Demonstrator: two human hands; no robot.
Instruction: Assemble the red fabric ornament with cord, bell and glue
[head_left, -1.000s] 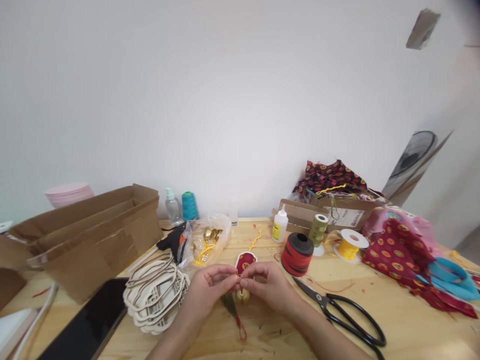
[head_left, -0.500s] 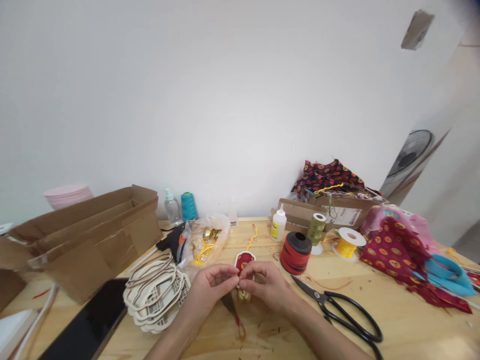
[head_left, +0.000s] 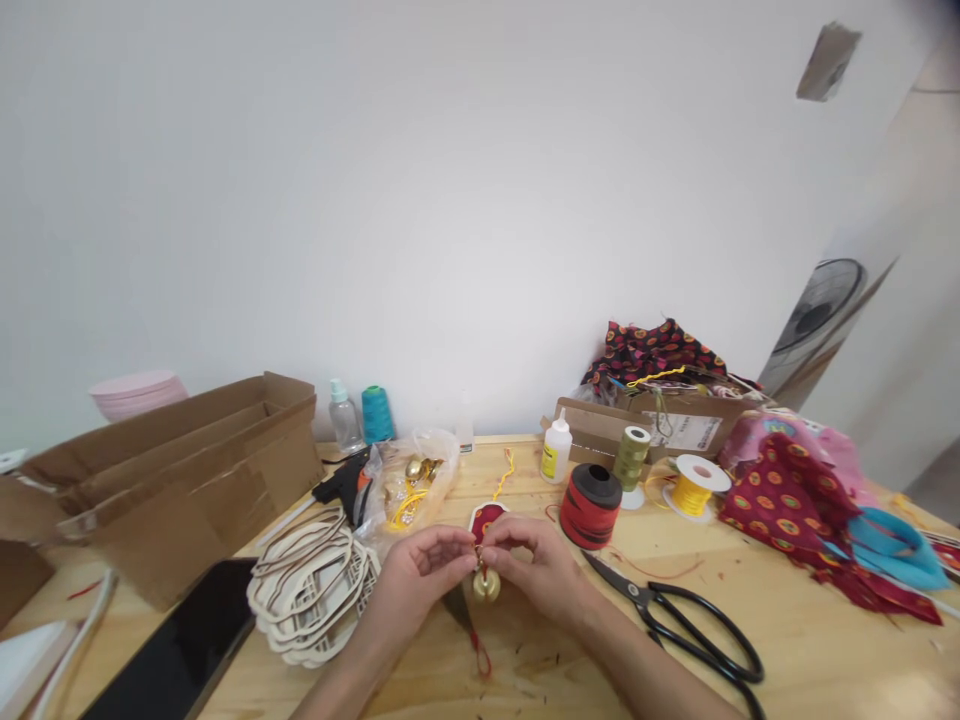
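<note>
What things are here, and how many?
Boxes: several, brown, left and right
Spools: 4, teal, red, green, yellow, back
Bottles: at least 2, clear, white, back
Glue gun: 1, black, left
Bag: 1, clear, middle-left
Wooden cutouts: several, pale, left
Slab: 1, black, front left
Stack: 1, pink, left
Scissors: 1 pair, black, right
Cloths: several, mostly red, right
Table: 1, tan, underneath
Charm: 1, red, centre
Bell: 1, gold, centre
Tassel: 1, dark, front
Hands: 2, bare, centre

Left hand [head_left: 420, 572]: fingertips gathered just above a small round gold bell [head_left: 487, 587]; what lies between them is too small to tell.
Right hand [head_left: 538, 565]: fingertips just beside the left's.
White-edged dark-red patterned pendant [head_left: 486, 516]: beyond the fingers, partly hidden.
Black-handled metal scissors [head_left: 641, 598]: on the pale wooden surface [head_left: 442, 690], near the right forearm.
</note>
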